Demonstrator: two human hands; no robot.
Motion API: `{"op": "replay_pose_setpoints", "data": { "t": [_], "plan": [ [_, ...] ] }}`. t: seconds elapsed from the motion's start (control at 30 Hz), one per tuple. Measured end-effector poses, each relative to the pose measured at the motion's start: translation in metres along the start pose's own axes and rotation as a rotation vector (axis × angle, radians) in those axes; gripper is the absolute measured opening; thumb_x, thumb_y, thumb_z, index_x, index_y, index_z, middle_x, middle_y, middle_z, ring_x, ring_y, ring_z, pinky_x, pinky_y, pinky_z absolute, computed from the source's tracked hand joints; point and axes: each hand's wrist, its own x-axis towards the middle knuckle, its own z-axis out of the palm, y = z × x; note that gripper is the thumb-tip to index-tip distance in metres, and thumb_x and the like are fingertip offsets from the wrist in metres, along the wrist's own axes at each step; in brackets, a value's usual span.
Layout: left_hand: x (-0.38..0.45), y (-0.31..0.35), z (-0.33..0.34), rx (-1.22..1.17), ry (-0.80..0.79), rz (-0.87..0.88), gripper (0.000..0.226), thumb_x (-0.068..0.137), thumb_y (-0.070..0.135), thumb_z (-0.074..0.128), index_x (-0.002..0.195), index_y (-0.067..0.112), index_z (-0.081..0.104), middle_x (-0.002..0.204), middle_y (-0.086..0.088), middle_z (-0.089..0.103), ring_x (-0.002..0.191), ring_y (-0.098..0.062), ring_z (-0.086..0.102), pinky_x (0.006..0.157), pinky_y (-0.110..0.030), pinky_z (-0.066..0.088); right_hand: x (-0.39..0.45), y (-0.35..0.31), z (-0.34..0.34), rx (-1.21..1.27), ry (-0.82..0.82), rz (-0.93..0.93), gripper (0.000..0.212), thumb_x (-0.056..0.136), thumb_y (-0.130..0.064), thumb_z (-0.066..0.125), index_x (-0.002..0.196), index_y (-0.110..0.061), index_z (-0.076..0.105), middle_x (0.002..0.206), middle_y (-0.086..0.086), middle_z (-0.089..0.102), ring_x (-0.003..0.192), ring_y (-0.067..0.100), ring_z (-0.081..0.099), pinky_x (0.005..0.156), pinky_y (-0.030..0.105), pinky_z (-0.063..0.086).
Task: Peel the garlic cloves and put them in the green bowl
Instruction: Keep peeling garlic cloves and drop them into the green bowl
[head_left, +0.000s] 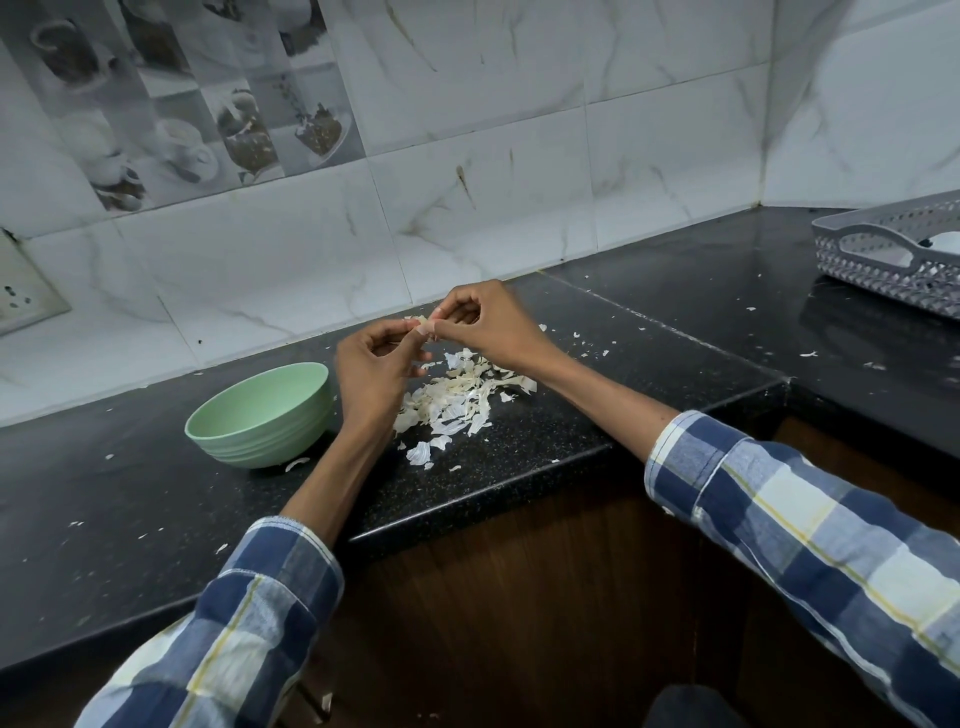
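Hands raised together above black speckled stone worktop (545, 441), both forearms reaching forward from rolled blue, white and yellow checked sleeves (810, 525). Left hand (376, 371) seen from the back, wrist bent, fingers curled inward, thumb and fingertips brought up to a small pale garlic clove (425, 326). Right hand (485, 325) arched over from the far side, fingers curled, thumb and forefinger pinching the same clove. Grip of each hand narrow, closed on the clove, held in the air between the two hands, above the far edge of a loose heap of white papery garlic skins (457, 400).

Pale green round plastic bowl (260, 421) standing upright on the worktop just left of the left wrist, apart from the heap; inside largely turned away, contents not made out. Clove mostly covered by fingertips: shape and extent of peeling not made out. Small skin flakes scattered across the worktop on both sides.

Grey perforated plastic tray (883, 249) at far right, cut off by the frame edge, a white object inside only partly seen. White marbled wall tiles (467, 156) behind; wall socket plate (26, 291) cut off at left edge. Dark wooden cabinet front (519, 597) below the worktop edge.
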Motion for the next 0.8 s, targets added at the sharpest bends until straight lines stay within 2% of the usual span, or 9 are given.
{"op": "replay_pose_setpoints", "data": {
  "t": [0.23,0.37,0.63,0.8],
  "plan": [
    [0.0005,-0.0014,-0.001,0.054,0.02,0.032,0.023,0.091,0.027,0.084,0.108,0.012,0.081,0.085,-0.007,0.081,0.072,-0.025,0.077,0.061,-0.032,0.061,-0.0017,-0.002,0.0001,-0.05,-0.001,-0.032,0.019,0.089,-0.025,0.082,0.093,-0.007,0.078,0.082,0.002,0.077,0.078,0.017,0.075,0.079,0.04,0.063],
    [0.0004,-0.0001,-0.0004,0.062,0.02,0.04,0.022,0.09,0.029,0.085,0.105,0.013,0.082,0.085,-0.006,0.081,0.074,-0.026,0.078,0.062,-0.034,0.062,-0.0017,-0.0021,0.0003,-0.064,0.016,-0.039,0.016,0.088,-0.022,0.082,0.092,-0.007,0.078,0.081,0.001,0.077,0.077,0.017,0.074,0.077,0.039,0.063],
    [-0.0034,0.0034,0.0019,0.081,0.014,0.089,0.017,0.09,0.025,0.085,0.101,0.011,0.082,0.082,-0.003,0.081,0.072,-0.019,0.078,0.057,-0.021,0.058,-0.0016,-0.0019,0.0003,-0.088,0.026,-0.053,0.012,0.087,-0.019,0.082,0.089,-0.007,0.078,0.079,0.002,0.076,0.075,0.017,0.073,0.074,0.042,0.063],
    [-0.002,0.0016,0.0008,0.07,-0.001,0.091,0.018,0.089,0.027,0.086,0.1,0.012,0.082,0.085,-0.005,0.081,0.076,-0.026,0.079,0.061,-0.028,0.061,-0.0019,-0.0005,-0.0001,-0.091,0.042,-0.057,0.012,0.086,-0.019,0.082,0.086,-0.008,0.078,0.077,0.002,0.075,0.074,0.02,0.073,0.073,0.045,0.062]
  ]
}}
